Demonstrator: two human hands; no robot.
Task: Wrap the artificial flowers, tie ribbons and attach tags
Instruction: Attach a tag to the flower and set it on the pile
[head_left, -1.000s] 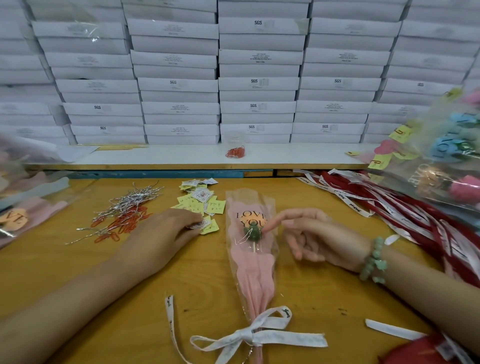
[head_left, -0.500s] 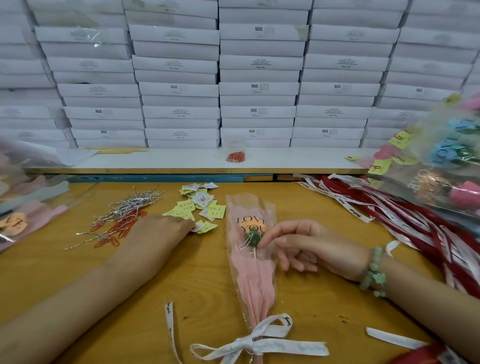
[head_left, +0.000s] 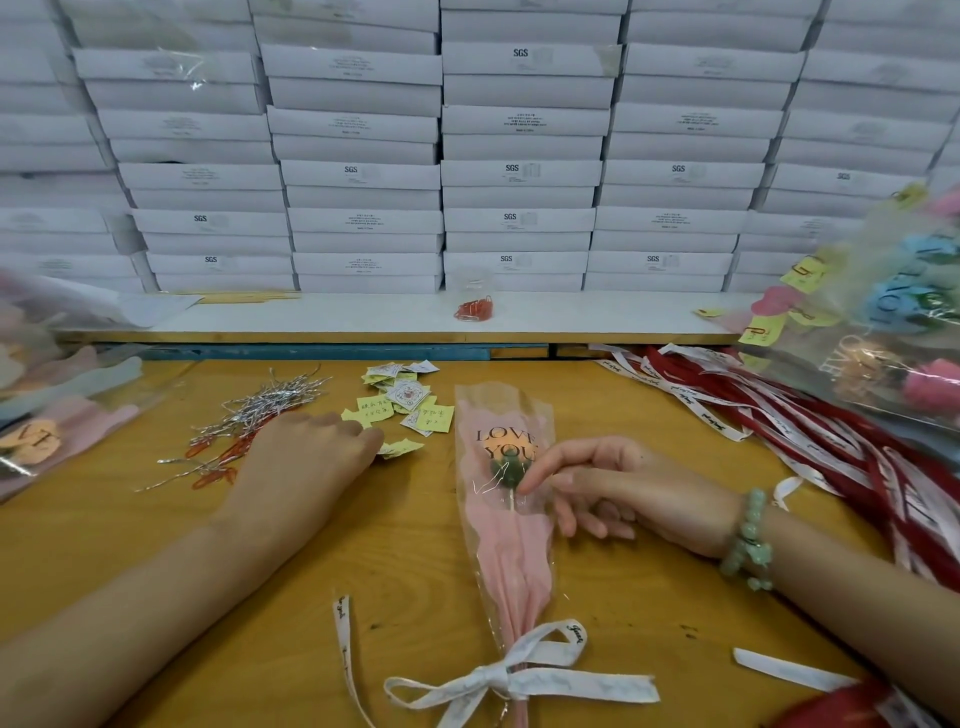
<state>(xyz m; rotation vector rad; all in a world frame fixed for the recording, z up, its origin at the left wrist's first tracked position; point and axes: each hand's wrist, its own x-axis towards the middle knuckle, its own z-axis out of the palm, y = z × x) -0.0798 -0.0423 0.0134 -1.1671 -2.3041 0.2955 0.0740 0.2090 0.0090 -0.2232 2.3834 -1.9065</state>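
The flower (head_left: 506, 499) lies in the middle of the table (head_left: 156, 545), its wide end away from the person and its narrow end toward them. It sits in a clear sleeve with pink paper inside and the print "LOVE YOU". A white bow (head_left: 514, 680) is already tied around the narrow end, so I judge that only the tag is missing.

The right hand (head_left: 613, 488) grasps nothing. Its forefinger (head_left: 545, 470) is stretched out and touches the sleeve beside the green part under the bloom, while the other fingers are loosely bent. The left hand (head_left: 301, 462) is over the near edge of the tags (head_left: 410, 405), back up. Its fingertips are hidden, so I cannot tell if it already pinches 1 tag.

The flower looks very light. The sleeve seems thin and slippery and would probably slide on the wood under a small push. The wide end is hollow and would crush or crease, so it is better not to squeeze there. The best place to take hold is probably the narrow neck just above the bow, where the stem and the gathered paper make it stiffer.

The tags are small flat papers, some overlapping. 1 alone is hard to lift; it may be easier to drag it free and pinch its edge. The silver wires (head_left: 260, 410) near the left hand look thin and easy to bend.
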